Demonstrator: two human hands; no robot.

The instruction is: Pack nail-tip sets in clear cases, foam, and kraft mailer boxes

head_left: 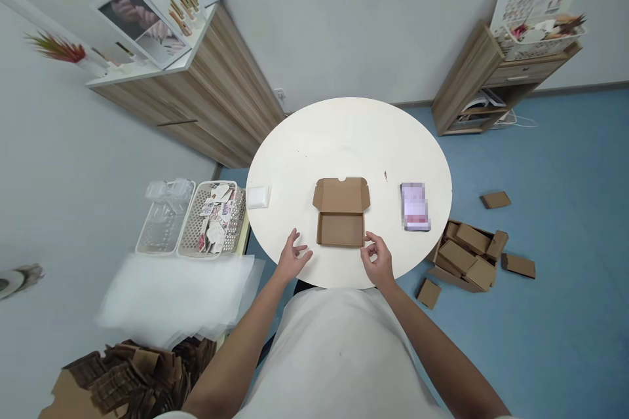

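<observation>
Our left hand (293,258) is spread; our right hand (371,247) curls at the near right corner of the cardboard box (341,229), and we cannot tell if it pinches; the box lies open on the white table (348,137); we judge it light, stiff, best held by its sides; the farther lid (341,196) should bend easily.

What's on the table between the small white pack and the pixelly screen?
An open cardboard box lies between the small white pack and the pixelated screen, in the head view.
</observation>
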